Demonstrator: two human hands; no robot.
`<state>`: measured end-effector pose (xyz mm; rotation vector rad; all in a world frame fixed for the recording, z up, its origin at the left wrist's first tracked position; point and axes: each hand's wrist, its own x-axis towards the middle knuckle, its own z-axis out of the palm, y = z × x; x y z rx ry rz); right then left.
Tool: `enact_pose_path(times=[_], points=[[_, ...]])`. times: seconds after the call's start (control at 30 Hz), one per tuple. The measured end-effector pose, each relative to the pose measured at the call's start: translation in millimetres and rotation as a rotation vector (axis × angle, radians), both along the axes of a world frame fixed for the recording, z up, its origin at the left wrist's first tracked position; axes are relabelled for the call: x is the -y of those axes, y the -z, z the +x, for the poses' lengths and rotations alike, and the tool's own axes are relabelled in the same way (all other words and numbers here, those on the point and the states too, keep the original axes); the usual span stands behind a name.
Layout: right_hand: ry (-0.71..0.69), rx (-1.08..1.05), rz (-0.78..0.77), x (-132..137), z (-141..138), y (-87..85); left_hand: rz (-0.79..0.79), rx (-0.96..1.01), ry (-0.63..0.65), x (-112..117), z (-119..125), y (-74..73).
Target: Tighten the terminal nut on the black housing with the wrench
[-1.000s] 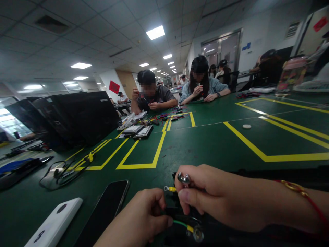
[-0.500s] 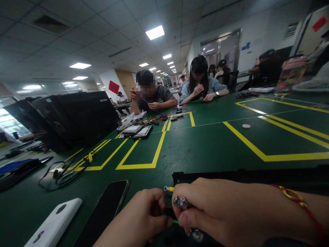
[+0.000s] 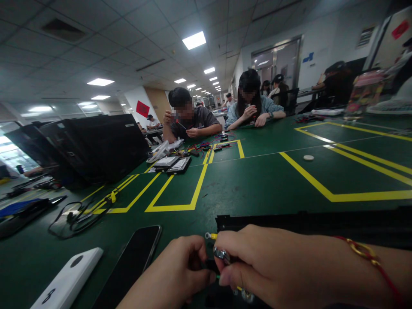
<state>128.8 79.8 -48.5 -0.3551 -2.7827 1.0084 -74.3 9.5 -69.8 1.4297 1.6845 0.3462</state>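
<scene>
At the bottom middle, my left hand (image 3: 180,270) is closed, its thumb and fingertips at one end of a short visible stretch of green wire (image 3: 218,277). Right beside it, my right hand (image 3: 257,257) is wrapped round a shiny metal piece (image 3: 222,255), whose full shape the fingers hide. From the top of that fist sticks out a ring terminal with a yellow sleeve (image 3: 212,236). More metal and a bit of yellow (image 3: 246,295) show under the right thumb. A long black casing (image 3: 289,219) lies behind and below my hands.
Left of my hands lie a black phone (image 3: 131,257) and a white numbered block (image 3: 69,279). Farther off are a coiled black cable (image 3: 75,219), two hard drives (image 3: 177,165) and black computer cases (image 3: 96,146). Two people sit across the green table (image 3: 244,189), handling small parts.
My right hand has shifted slightly left and turned a little, and the metal piece in it has rotated. My left hand stays nearly still by the green wire.
</scene>
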Motion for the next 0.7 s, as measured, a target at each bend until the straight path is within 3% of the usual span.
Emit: enact_pose_path(times=[0.33,0.5,0.7], points=[[0.096,-0.05,-0.01,6,-4,8.4,0.007,0.045,0.013,0,-5,9.7],[0.174,-0.008,-0.026,17,-6,3.1,0.018,0.043,0.027,0,-10,17.5],[0.19,0.024,-0.062,18,-6,-4.4,0.025,0.051,0.037,-1,-6,9.1]])
